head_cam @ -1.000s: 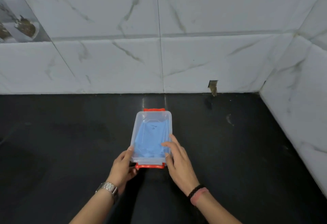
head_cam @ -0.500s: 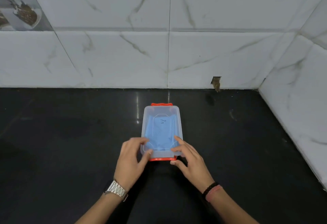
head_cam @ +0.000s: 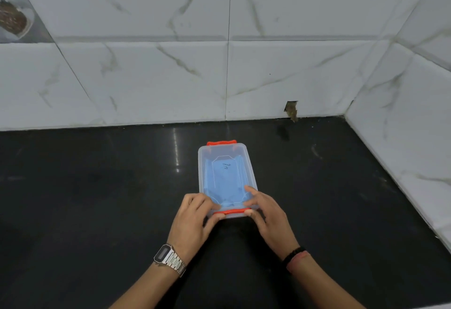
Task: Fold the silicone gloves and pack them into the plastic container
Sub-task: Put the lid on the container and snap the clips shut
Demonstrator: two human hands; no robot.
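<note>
A clear plastic container (head_cam: pixel 225 150) with its lid on stands on the black counter (head_cam: pixel 97 199). It has red clips at its far end and at its near end (head_cam: pixel 231 211). Folded blue silicone gloves (head_cam: pixel 225 181) show through the lid. My left hand (head_cam: pixel 192 221) grips the container's near left corner, fingers curled on the lid and thumb at the near red clip. At the near right corner my right hand (head_cam: pixel 268 218) grips the same way, fingers on the lid and thumb under the clip.
White marble-tiled walls (head_cam: pixel 170 77) close the counter at the back and on the right. A small chipped hole (head_cam: pixel 291 110) sits in the back wall near the corner. A watch is on my left wrist, bands on my right.
Both hands have moved from beside the near end onto the lid's near corners, and their thumbs now meet the near red clip. The container looks a little farther from me.
</note>
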